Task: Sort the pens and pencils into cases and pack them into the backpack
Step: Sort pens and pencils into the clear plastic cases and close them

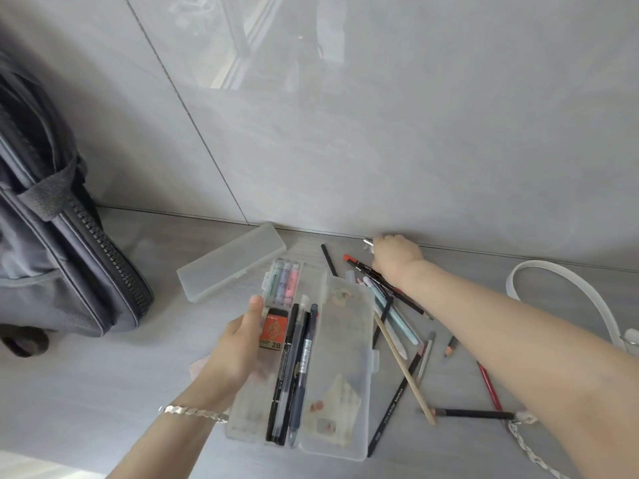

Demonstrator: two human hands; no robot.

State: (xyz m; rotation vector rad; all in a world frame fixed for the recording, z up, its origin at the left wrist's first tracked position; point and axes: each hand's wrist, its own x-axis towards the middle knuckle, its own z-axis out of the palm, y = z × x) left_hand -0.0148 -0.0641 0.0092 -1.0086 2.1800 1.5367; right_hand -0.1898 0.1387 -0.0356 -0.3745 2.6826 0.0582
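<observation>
An open clear plastic pencil case [345, 357] holding black pens [294, 368] is gripped at its left edge by the left hand [235, 347]. Right of the case lie scattered loose pencils [397, 305]. Beyond them the right hand [394, 254] clenches a silver-tipped pen [367, 241]. Far left of the case stands a grey fabric backpack [52, 271].

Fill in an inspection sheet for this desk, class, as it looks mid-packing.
Surface: grey table, faint wood grain.
Job's things: open case holding dark pens, eraser and pastel highlighters; closed case behind it; loose pencils and pens to its right; backpack at left.
Clutter: white strap and braided chain at right.
Hands: left hand grips the open case's edge; right hand curls round a metal-tipped item by the wall.
Cables: nothing seen.
Surroundings: grey tiled wall.
</observation>
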